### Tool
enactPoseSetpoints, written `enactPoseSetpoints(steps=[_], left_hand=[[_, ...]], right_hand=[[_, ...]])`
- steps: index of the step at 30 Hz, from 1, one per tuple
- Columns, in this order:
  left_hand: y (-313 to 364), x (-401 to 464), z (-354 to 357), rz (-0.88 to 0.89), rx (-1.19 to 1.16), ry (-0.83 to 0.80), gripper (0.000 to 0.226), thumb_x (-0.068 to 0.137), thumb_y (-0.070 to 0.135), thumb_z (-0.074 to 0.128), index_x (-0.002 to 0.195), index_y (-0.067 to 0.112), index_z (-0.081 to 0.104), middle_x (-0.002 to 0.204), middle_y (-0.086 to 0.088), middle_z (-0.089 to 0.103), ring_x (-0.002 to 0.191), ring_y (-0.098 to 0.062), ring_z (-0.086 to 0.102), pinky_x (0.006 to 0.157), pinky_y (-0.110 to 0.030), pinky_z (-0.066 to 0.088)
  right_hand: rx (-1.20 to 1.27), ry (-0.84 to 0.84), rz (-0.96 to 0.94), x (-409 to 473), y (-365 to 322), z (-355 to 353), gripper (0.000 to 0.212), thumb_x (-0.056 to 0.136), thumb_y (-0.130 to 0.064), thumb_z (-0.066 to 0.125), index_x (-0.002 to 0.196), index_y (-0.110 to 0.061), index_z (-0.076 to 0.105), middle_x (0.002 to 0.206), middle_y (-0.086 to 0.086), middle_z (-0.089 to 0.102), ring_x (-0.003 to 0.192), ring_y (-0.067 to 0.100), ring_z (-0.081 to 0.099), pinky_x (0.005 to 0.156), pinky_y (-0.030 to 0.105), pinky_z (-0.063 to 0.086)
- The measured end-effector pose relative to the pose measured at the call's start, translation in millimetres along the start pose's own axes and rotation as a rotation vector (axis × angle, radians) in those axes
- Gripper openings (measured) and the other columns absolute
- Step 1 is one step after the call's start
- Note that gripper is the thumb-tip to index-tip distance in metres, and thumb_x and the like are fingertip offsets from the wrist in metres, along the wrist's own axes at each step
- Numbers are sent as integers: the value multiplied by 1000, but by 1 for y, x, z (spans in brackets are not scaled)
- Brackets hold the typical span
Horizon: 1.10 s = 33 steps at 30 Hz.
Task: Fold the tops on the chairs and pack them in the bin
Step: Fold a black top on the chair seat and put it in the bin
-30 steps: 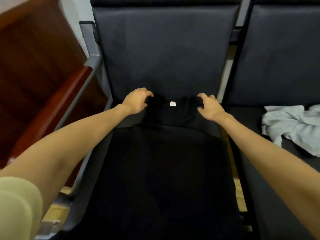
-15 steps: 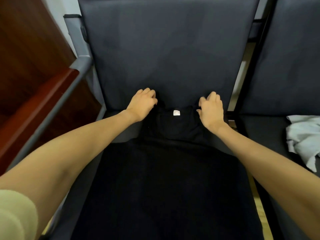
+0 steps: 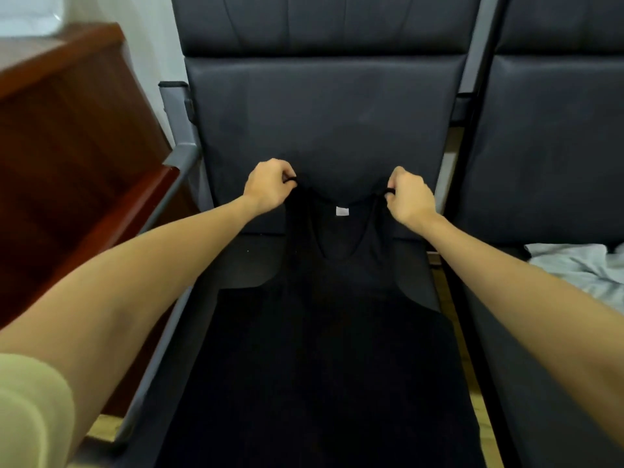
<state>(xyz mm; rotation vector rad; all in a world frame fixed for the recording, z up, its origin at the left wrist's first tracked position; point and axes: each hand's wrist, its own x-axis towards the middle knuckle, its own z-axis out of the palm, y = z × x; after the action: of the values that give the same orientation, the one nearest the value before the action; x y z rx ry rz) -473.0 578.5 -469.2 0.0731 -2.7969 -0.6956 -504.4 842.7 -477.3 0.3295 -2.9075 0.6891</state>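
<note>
two hands are in view, and each grip is pinching one shoulder strap of the same garment. the left hand [image 3: 268, 189] has its fingers curled round the left strap at the top corner, and the right hand [image 3: 407, 197] has its fingers curled round the right strap in the same way. between them hangs one black tank top [image 3: 337, 315], its two straps lifted against the lower part of the chair back, its neckline dipping between the hands. one small white label [image 3: 341, 211] shows just under the neckline at the back. the body of the top spreads down over the seat of the near chair [image 3: 320, 113] and runs out past the lower edge of the view.

two dark padded chairs stand side by side. the second chair [image 3: 557, 146] is to the right, apart from the first by a narrow gap with a metal upright in it. on its seat lies one crumpled pale grey top [image 3: 580, 268], well apart from the hands and touched by neither.

to the left of the near chair stands one piece of reddish-brown wooden furniture [image 3: 74, 157], close beside the chair's grey metal armrest [image 3: 175, 180]. one pale sleeve [image 3: 30, 410] shows at the lower left corner, on the left arm. no bin can be seen here.
</note>
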Motion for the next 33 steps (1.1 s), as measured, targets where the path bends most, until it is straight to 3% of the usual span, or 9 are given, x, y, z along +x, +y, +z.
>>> enactPoseSetpoints(steps=[11,16,24,26,28,33], left_hand=[[28,-131,-73,134,88,-99,11,84,14,69,94,10,71,93,-3,69,84,-16,64,77,-29,50],[21,-220,-59,145,142,-167,13,81,14,69,94,13,71,95,-5,68,93,-22,61,85,-34,47],[3,-340,-3,-91,124,-212,16,86,18,67,101,17,69,113,-4,58,109,-23,52,98,-34,43],[-2,-361,7,-141,176,-283,21,89,21,64,109,20,67,123,-4,52,116,-23,46,101,-35,41],[-3,-379,13,-177,202,-338,32,92,23,59,124,23,60,134,-7,45,125,-25,41,104,-38,38],[4,-421,12,-274,183,-388,58,96,33,54,150,29,32,156,-12,24,142,-31,26,114,-43,30]], right_hand=[[90,-45,-94,-144,-10,-48,10,87,-3,57,91,-8,49,74,0,52,67,19,52,51,28,32],[62,-131,-110,-232,-1,-34,15,85,-7,61,86,-12,47,84,2,51,76,22,54,58,27,34],[26,-303,4,-331,12,17,11,89,-13,59,91,-14,48,108,3,42,106,22,46,82,31,45],[-25,-330,6,-345,16,25,9,92,-16,57,100,-12,55,117,7,43,112,24,44,92,33,44],[-64,-346,-7,-357,20,28,21,94,-18,55,114,-11,59,125,9,42,119,27,42,100,34,40],[-9,-364,23,-382,30,15,43,96,-25,55,138,-18,50,146,13,30,138,29,28,112,38,30]])
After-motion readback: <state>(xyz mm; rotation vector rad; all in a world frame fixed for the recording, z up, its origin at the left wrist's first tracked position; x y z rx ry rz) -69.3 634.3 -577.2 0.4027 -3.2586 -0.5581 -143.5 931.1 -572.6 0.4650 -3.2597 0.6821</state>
